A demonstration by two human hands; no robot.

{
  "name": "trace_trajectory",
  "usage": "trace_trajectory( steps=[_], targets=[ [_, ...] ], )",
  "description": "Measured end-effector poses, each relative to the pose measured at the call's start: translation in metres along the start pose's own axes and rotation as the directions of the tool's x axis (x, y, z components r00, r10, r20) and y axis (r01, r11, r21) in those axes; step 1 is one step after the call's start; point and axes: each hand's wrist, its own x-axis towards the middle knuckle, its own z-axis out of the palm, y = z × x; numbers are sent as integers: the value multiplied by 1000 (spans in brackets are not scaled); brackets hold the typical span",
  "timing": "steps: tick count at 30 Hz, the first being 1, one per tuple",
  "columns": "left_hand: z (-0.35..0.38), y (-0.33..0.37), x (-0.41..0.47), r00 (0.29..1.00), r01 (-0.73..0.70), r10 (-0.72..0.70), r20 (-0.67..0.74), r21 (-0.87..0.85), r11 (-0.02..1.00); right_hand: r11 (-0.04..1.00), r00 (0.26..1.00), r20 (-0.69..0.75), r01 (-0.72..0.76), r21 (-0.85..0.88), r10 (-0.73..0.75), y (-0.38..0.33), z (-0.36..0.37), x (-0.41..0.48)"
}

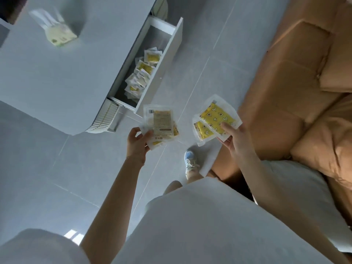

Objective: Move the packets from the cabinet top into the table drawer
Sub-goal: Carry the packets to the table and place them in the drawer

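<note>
I have packets in both hands, standing just short of the open drawer (152, 60). My left hand (138, 143) is closed on a small stack (160, 124), its printed back side up, thumb across the lower corner; my right hand (235, 138) pinches a fanned pair (215, 121) with the yellow patterned faces up, thumb on top, fingers under. Both bundles hang over the floor (200, 44), near the drawer's front panel but not yet above its opening. A loose heap of packets (142, 73) already lies inside along the drawer's length. To do this well, I'd carry each hand over the front panel until the bundle is fully above the cavity, lower it close to the heap, then let go, so that nothing slides off the rim. The left stack is nearer, so I'd judge it goes first. A tissue pack (57, 29) sits on the tabletop (57, 73), well clear.
</note>
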Motion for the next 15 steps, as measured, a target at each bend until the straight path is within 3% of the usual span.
trace_trajectory(
  steps=[6,15],
  targets=[
    [15,55,49,997,-13,5,-81,-100,995,987,994,106,-4,-163,21,-62,72,72],
    [11,116,142,984,24,-63,-167,-223,974,972,984,174,13,-235,29,-119,175,166]
  ],
)
